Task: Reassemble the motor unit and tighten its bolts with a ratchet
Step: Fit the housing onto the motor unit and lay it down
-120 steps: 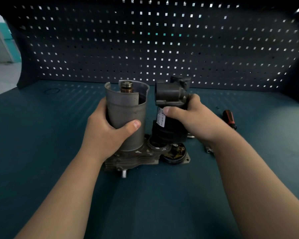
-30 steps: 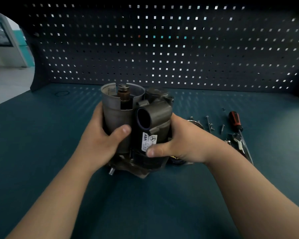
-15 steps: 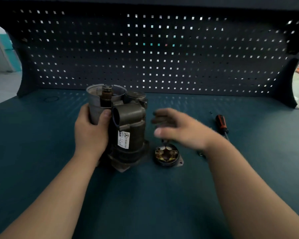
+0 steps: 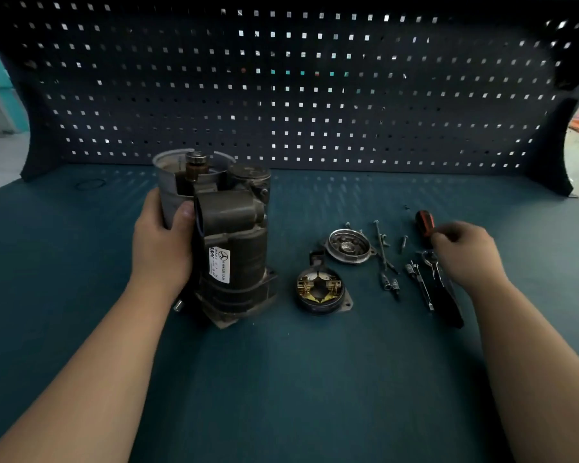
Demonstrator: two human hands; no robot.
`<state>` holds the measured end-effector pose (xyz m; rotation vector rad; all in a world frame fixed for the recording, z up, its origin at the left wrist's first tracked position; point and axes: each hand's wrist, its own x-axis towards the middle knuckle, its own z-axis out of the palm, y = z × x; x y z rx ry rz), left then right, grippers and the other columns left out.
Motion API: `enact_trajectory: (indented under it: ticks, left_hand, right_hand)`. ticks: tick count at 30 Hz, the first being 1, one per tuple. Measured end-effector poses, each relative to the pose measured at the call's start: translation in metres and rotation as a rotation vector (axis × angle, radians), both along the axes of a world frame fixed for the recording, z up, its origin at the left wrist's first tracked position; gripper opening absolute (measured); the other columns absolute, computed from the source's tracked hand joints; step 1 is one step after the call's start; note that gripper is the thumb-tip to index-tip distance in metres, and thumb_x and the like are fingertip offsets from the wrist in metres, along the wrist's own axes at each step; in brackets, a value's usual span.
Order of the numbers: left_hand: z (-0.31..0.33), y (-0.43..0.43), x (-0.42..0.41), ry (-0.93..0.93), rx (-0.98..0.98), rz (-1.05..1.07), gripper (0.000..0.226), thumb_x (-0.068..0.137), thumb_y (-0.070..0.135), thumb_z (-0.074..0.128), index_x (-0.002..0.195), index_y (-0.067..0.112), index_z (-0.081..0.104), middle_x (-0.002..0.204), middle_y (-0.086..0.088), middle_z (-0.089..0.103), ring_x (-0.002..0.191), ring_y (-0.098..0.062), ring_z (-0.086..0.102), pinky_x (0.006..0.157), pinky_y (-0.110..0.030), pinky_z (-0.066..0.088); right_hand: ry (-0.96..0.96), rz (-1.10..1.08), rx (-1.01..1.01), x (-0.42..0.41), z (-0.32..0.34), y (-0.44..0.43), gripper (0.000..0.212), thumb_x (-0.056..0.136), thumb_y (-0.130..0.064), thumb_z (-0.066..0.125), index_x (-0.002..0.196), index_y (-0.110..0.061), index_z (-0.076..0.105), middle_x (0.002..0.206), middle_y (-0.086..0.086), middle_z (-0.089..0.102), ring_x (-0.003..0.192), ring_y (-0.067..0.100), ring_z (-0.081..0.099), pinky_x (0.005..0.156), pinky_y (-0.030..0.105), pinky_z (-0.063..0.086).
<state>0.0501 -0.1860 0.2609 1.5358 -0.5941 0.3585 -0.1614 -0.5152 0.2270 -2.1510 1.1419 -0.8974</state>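
Motor unit [image 4: 229, 248] stands upright on the teal bench [image 4: 281, 379], left of centre, the left hand [image 4: 161, 248] wrapped round its silver canister [image 4: 169, 202] with the fingers hidden behind it. The right hand [image 4: 465, 252], fingers curled, hovers well to the right, fingertips [image 4: 441, 232] at the red-and-black screwdriver handle [image 4: 424, 222]; whether it grips anything cannot be told, and it covers part of the dark-handled pliers [image 4: 448, 302].

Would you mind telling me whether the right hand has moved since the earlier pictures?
Yes. The right hand went rightward, from above the brush plate to the red-handled screwdriver.
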Motion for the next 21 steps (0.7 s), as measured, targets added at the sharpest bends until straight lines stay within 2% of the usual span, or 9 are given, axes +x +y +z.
enact_trajectory:
  ticks: [4, 7, 11, 13, 15, 18, 19, 21]
  left_hand:
    - [0.001, 0.0, -0.002, 0.001, -0.002, 0.011, 0.022, 0.072, 0.048, 0.041, 0.083, 0.033, 0.053, 0.072, 0.033, 0.061, 0.065, 0.021, 0.051, 0.055, -0.001, 0.035]
    - [0.001, 0.0, -0.004, 0.005, -0.001, 0.006, 0.023, 0.071, 0.049, 0.041, 0.084, 0.034, 0.053, 0.073, 0.037, 0.06, 0.065, 0.022, 0.051, 0.054, -0.001, 0.035]
    - [0.001, -0.001, -0.007, 0.014, -0.002, 0.019, 0.027, 0.071, 0.051, 0.04, 0.086, 0.034, 0.053, 0.075, 0.036, 0.061, 0.067, 0.021, 0.052, 0.055, -0.001, 0.035]
    - [0.002, 0.0, -0.007, 0.016, -0.002, 0.015, 0.027, 0.07, 0.052, 0.04, 0.086, 0.034, 0.054, 0.075, 0.036, 0.061, 0.067, 0.021, 0.052, 0.055, -0.001, 0.035]
    - [0.002, 0.0, -0.007, 0.017, 0.0, 0.013, 0.028, 0.07, 0.052, 0.04, 0.086, 0.034, 0.054, 0.076, 0.034, 0.062, 0.068, 0.02, 0.052, 0.055, -0.001, 0.035]
    - [0.001, 0.0, -0.006, 0.017, -0.003, 0.007, 0.03, 0.07, 0.053, 0.041, 0.087, 0.033, 0.054, 0.076, 0.033, 0.062, 0.069, 0.019, 0.053, 0.055, -0.002, 0.035]
    - [0.001, 0.0, -0.006, 0.014, -0.005, 0.002, 0.031, 0.07, 0.052, 0.042, 0.089, 0.032, 0.054, 0.076, 0.033, 0.062, 0.068, 0.019, 0.053, 0.055, -0.002, 0.035]
    - [-0.001, 0.0, -0.004, -0.002, -0.004, 0.0, 0.029, 0.071, 0.051, 0.043, 0.088, 0.031, 0.054, 0.074, 0.034, 0.061, 0.067, 0.019, 0.052, 0.054, -0.002, 0.035]
  right_hand:
    - [0.138, -0.004, -0.073, 0.008, -0.005, 0.005, 0.026, 0.088, -0.017, 0.052, 0.105, -0.021, 0.071, 0.093, 0.01, 0.066, 0.075, 0.023, 0.053, 0.071, 0.028, 0.039]
    - [0.252, -0.009, -0.146, 0.024, -0.001, 0.01, 0.024, 0.088, -0.019, 0.049, 0.101, -0.021, 0.069, 0.098, 0.014, 0.066, 0.087, 0.034, 0.057, 0.076, 0.035, 0.045]
    - [0.611, -0.052, -0.174, 0.054, 0.008, 0.011, 0.006, 0.088, -0.012, 0.046, 0.086, -0.014, 0.052, 0.084, 0.011, 0.057, 0.081, 0.032, 0.049, 0.075, 0.038, 0.038]
    - [0.813, -0.046, -0.117, 0.063, 0.015, 0.013, 0.01, 0.087, -0.004, 0.05, 0.091, -0.013, 0.048, 0.073, 0.007, 0.047, 0.079, 0.03, 0.048, 0.073, 0.04, 0.04]
    - [0.907, -0.03, -0.115, 0.07, 0.019, 0.012, 0.017, 0.086, -0.002, 0.052, 0.099, -0.013, 0.051, 0.071, 0.005, 0.043, 0.078, 0.028, 0.048, 0.072, 0.039, 0.041]
    - [0.92, -0.001, -0.12, 0.071, 0.024, 0.008, 0.023, 0.088, -0.009, 0.051, 0.11, -0.012, 0.055, 0.078, 0.005, 0.049, 0.084, 0.029, 0.049, 0.078, 0.039, 0.042]
    - [0.865, 0.004, -0.109, 0.068, 0.027, 0.006, 0.024, 0.089, -0.012, 0.051, 0.112, -0.01, 0.055, 0.087, 0.008, 0.055, 0.087, 0.031, 0.052, 0.081, 0.039, 0.044]
    - [0.601, 0.045, -0.1, 0.065, 0.039, 0.008, 0.031, 0.089, -0.017, 0.051, 0.119, -0.011, 0.058, 0.106, 0.011, 0.064, 0.09, 0.031, 0.058, 0.081, 0.035, 0.048]
